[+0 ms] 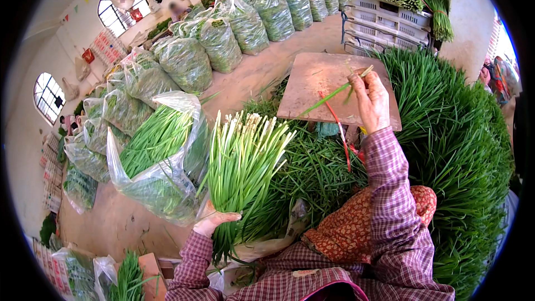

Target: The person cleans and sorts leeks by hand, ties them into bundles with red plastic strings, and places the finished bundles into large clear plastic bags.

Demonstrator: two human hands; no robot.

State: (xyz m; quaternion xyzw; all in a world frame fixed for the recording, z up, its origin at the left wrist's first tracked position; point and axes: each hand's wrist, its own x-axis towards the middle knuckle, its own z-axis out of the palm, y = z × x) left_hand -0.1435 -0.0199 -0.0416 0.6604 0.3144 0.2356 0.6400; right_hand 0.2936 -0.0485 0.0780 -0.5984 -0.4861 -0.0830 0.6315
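Observation:
My left hand (pixel 210 221) is closed round the lower, leafy part of a thick bunch of garlic chives (pixel 239 159). The bunch stands upright, its pale cut ends pointing up and its green leaves hanging below my fingers. Above the near right part of a flat brown board (pixel 306 72), my right hand (pixel 372 97) pinches a few loose chive stalks (pixel 329 96) between thumb and fingers. A red strap (pixel 337 120) hangs over the board's near edge. Loose chive leaves (pixel 312 161) lie heaped between the board and my lap.
Left of the bunch stands an open clear bag (pixel 167 175) filled with chives. Rows of full bags (pixel 214 47) line the floor behind it. A tall chive pile (pixel 451 134) rises at my right. White crates (pixel 384 22) topped with bundles are stacked at the back right.

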